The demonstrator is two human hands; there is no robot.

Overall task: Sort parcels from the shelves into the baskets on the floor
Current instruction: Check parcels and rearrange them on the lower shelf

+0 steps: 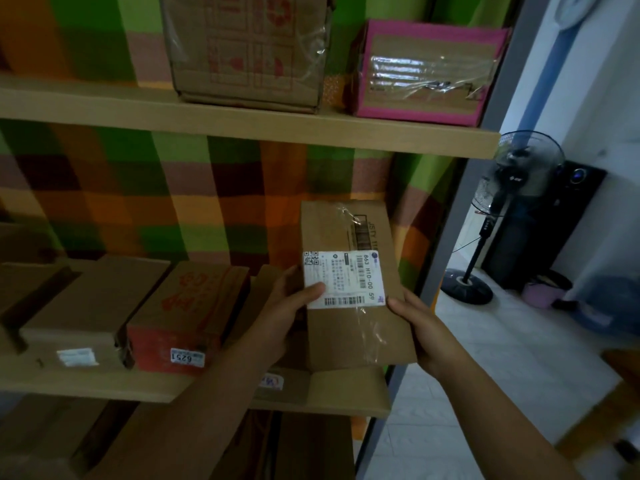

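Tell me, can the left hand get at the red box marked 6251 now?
Probably not yet: the left hand grips the parcel. The red box itself stands unblocked at the shelf edge, close beside that hand.

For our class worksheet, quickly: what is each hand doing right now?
Left hand: holding the labelled brown parcel, thumb on its white label.
Right hand: holding the same parcel by its right edge.

1. Both bare forearms reach up and forward from the lower edge of the view, drawing closer together toward the wrists.
2. The left hand holds a parcel by its left edge, thumb lying across the front.
3. The right hand clasps the right edge, thumb on the front.
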